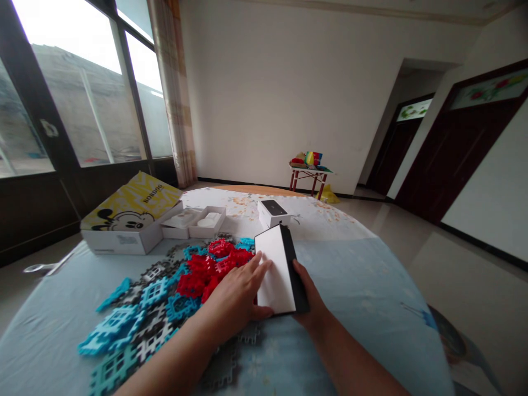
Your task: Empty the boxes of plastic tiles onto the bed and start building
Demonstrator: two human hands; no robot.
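Upright and tilted over the tablecloth is a flat rectangular object (275, 275) with a white face and a black side, like a notebook or slim box. My right hand (309, 294) grips its black side from the right, the fingers behind it partly hidden. My left hand (243, 283) rests against the white face with fingers stretched out and thumb near the lower edge. Red interlocking plastic pieces (202, 272) lie in a heap just left of and behind my left hand. A white phone box (268, 217) with a dark picture on top stands beyond the object.
Blue plastic pieces (109, 327) and grey ones spread across the table's left side. A yellow-lidded box (136, 203) and small open white boxes (208, 221) stand at the back left. The round table (355, 308) curves away at right. A small stand (311, 170) holds colourful items by the wall.
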